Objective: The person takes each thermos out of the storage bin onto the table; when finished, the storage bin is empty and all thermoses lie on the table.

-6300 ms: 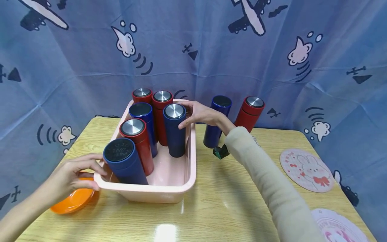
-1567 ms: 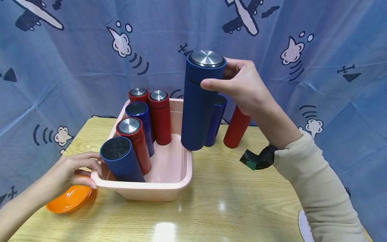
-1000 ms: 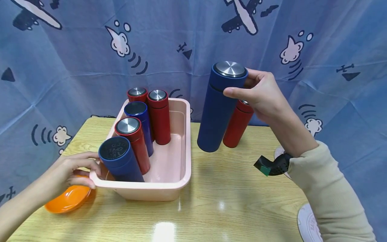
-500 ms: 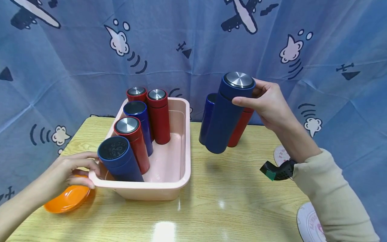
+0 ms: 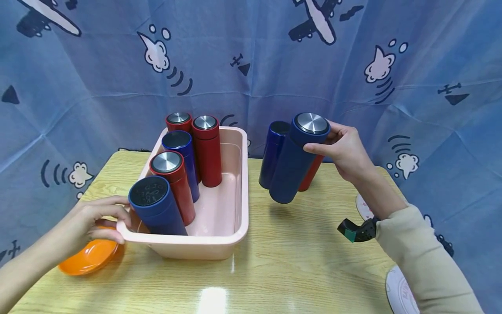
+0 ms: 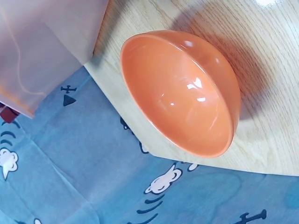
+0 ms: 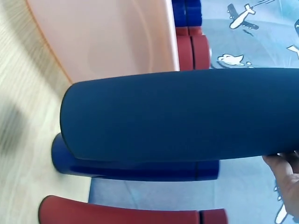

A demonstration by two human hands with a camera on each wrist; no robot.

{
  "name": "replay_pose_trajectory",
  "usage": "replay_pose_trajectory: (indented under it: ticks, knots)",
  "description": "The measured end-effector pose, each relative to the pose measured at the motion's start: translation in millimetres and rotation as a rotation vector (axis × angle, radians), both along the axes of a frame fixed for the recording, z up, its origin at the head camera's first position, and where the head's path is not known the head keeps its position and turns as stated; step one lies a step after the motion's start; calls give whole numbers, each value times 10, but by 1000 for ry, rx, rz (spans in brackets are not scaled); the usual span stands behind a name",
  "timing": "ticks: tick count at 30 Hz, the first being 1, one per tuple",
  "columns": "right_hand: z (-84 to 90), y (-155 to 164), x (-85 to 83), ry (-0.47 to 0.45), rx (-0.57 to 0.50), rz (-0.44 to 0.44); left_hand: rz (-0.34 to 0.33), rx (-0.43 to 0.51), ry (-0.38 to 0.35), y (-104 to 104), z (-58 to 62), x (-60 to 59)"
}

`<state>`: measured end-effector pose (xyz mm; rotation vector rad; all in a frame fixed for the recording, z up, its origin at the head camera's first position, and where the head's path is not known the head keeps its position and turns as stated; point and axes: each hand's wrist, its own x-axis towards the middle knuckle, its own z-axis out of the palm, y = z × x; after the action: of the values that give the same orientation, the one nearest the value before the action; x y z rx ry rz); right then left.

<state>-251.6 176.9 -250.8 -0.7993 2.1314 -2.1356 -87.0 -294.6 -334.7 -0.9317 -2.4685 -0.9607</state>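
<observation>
- We saw a pale wood-grain worktop [image 5: 298, 266], shiny with reflected light.
- On it we had a pink tub [image 5: 184, 240].
- Beside that, we saw an orange bowl [image 5: 90, 257].
- Rightward stood our glossy blue bottle [image 5: 270, 152] and red bottle [image 7: 126, 213].
- We saw two round mats [image 5: 398, 290], partly hidden.

Room at right inside the pink bin [image 5: 243, 196] (flasks [image 5: 181, 194] along its left)

A capped, matte dark-blue bottle [image 5: 295, 163] with a silver top hangs nearly upright in the right hand [image 5: 348, 150] above the counter [image 5: 290, 253], beside a pale pink open bin [image 5: 186, 240] gripped at its rim by the left hand [image 5: 91, 218].
</observation>
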Motion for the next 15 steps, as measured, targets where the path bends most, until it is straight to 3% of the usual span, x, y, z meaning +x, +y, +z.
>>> replay_pose_trajectory:
  ticks: [15]
  knots:
    - [-332, 2, -78, -51, -22, 4, 14, 14, 3, -5, -35, -3]
